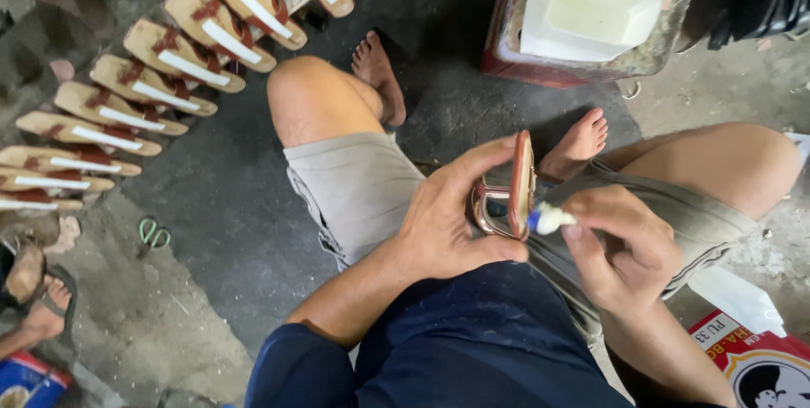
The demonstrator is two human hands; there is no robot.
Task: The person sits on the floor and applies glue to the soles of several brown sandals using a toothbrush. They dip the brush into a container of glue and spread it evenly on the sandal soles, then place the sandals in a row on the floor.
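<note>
My left hand (451, 218) grips a brown sandal (516, 184) turned on its edge, thumb along the top and fingers under the sole, held between my knees. My right hand (623, 243) pinches a small white glue tube (550, 220) with a blue neck. The tube's tip touches the sandal's sole edge near the strap. Both hands hover over my lap, above grey shorts and a dark blue shirt.
A long row of finished tan sandals (190, 58) with red straps and white paper strips lies on the concrete floor at upper left. A worn red box (540, 62) bearing a white container (601, 7) stands ahead. Another person's sandalled foot (46, 307) and small green scissors (153, 233) are left.
</note>
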